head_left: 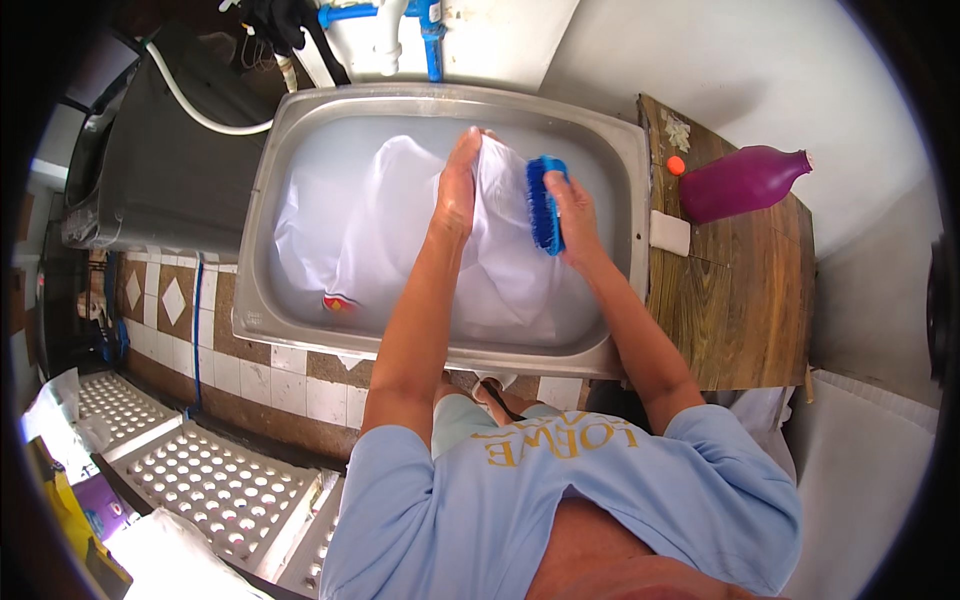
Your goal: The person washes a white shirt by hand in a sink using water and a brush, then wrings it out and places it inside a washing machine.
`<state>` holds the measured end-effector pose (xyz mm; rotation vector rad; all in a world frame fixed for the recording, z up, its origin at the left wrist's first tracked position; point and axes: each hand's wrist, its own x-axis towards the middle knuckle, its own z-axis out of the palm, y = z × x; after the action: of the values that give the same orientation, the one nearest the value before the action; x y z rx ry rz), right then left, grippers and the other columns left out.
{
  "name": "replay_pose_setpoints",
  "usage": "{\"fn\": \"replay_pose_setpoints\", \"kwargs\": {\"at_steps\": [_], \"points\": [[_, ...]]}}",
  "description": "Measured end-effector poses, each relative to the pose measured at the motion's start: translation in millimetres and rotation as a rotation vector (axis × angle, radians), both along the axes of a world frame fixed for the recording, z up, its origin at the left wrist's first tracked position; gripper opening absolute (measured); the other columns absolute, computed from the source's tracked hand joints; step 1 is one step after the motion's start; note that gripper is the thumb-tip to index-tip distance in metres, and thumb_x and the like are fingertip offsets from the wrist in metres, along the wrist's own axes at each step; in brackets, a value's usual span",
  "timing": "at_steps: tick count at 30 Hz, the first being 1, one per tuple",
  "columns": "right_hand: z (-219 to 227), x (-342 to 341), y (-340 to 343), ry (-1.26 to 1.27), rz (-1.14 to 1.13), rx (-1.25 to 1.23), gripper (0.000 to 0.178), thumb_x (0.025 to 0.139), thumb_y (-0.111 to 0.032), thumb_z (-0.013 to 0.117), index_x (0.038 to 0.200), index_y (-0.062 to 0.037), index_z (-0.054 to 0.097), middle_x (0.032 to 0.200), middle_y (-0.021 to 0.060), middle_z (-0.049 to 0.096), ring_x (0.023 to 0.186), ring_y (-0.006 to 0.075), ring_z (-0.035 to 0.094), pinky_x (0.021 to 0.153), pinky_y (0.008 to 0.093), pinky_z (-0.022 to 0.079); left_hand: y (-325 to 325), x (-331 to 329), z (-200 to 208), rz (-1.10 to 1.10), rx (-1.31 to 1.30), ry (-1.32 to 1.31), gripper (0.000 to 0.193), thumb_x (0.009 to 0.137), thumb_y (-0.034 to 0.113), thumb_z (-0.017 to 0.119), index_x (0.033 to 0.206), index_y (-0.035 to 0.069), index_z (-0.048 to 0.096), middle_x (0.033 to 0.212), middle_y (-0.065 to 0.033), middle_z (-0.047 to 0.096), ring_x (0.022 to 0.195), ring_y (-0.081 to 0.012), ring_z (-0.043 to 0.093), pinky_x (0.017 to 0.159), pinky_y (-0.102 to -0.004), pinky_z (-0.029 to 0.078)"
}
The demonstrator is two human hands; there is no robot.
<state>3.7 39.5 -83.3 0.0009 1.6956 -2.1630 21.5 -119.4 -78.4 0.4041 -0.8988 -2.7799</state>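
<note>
Soapy, cloudy water fills a metal sink (253, 225), and a white garment (385, 215) lies spread and partly sunk in it. A small red and yellow patch (340, 302) shows on the garment near the sink's front left. My left hand (457, 192) grips a raised fold of the garment near the middle of the sink. To its right, my right hand (577, 218) is closed around a blue scrubbing brush (545, 205). The brush's bristles face left toward the raised cloth, with a small gap between them.
On the wooden counter (735, 310) at the right stand a purple bottle (740, 184), an orange cap (676, 165) and a whitish block (670, 233). Blue and white pipes (432, 45) rise behind the sink. A dark grey appliance (175, 150) with a pale hose (190, 108) is at the left.
</note>
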Motion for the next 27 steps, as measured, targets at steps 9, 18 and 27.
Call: {"fn": "replay_pose_setpoints", "kwargs": {"at_steps": [9,18,27], "points": [[-5,-11,10,-0.269,0.004,-0.306,0.037,0.088,-0.043,0.057,0.1,-0.0082,0.062,0.082,-0.0006,0.062,0.067,0.0085,0.059,0.059,0.0235,0.049,-4,1,-2,-0.107,-0.043,-0.075,0.027,0.087,0.03,0.056,0.092,0.004,0.06,0.083,-0.0063,0.06,0.08,-0.0176,0.058,0.076,-0.0294,0.047],[20,-22,24,-0.363,0.278,-0.423,0.037,0.09,-0.04,0.054,0.097,-0.0057,0.063,0.083,0.0055,0.067,0.067,0.0129,0.065,0.059,0.0256,0.055,-7,0,-1,-0.192,-0.084,0.028,0.022,0.08,0.02,0.059,0.091,0.001,0.062,0.083,-0.0048,0.061,0.077,-0.0161,0.058,0.075,-0.0273,0.046],[24,-26,31,-0.274,0.228,-0.377,0.042,0.089,-0.045,0.052,0.093,-0.0047,0.064,0.071,0.007,0.065,0.054,0.015,0.063,0.046,0.0269,0.053,-10,2,8,-0.142,-0.343,-0.054,0.021,0.089,0.022,0.06,0.091,0.002,0.063,0.08,-0.0005,0.062,0.071,-0.0081,0.057,0.065,-0.0242,0.049]]}}
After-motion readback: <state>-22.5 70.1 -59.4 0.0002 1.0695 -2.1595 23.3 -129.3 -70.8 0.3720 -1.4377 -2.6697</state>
